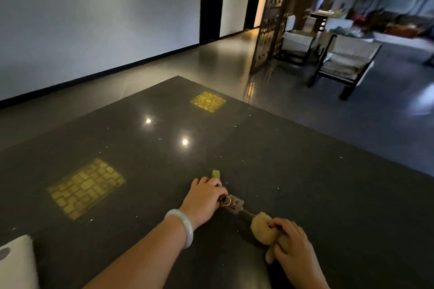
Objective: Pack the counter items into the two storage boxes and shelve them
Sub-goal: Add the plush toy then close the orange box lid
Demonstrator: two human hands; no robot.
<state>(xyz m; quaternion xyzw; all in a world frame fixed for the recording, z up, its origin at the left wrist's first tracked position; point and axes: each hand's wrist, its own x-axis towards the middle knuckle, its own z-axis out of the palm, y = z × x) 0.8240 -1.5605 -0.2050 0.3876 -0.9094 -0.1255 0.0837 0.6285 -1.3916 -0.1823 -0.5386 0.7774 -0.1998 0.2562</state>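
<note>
A: Nearest me, low right: right hand, fingers curled round a tan plush toy. I read it as clamped on the toy, which bulges out past the knuckles on the near and left sides.

B: And where does the toy sit relative to the other hand?

A: It lies on the dark counter between the two hands, nearer the right. A short dark link runs from it up-left to a small clear tag with a ring, and that tag lies right at the left hand's fingertips.

B: Its looks?

A: Fuzzy, rounded, pale tan. Too blurred for any detail. The tag is see-through with something brownish inside.

B: Left hand?

A: Left hand, palm down, fingers bent onto the counter, a pale bangle at the wrist. The fingertips pinch at the ring end of the tag. A small green thing pokes out just beyond the knuckles; I cannot tell whether the hand holds it.

B: Farther out?

A: Two yellow patterned patches reflect in the counter's gloss. Something white at the near left edge. Beyond, a dark-framed chair on the floor.
</note>
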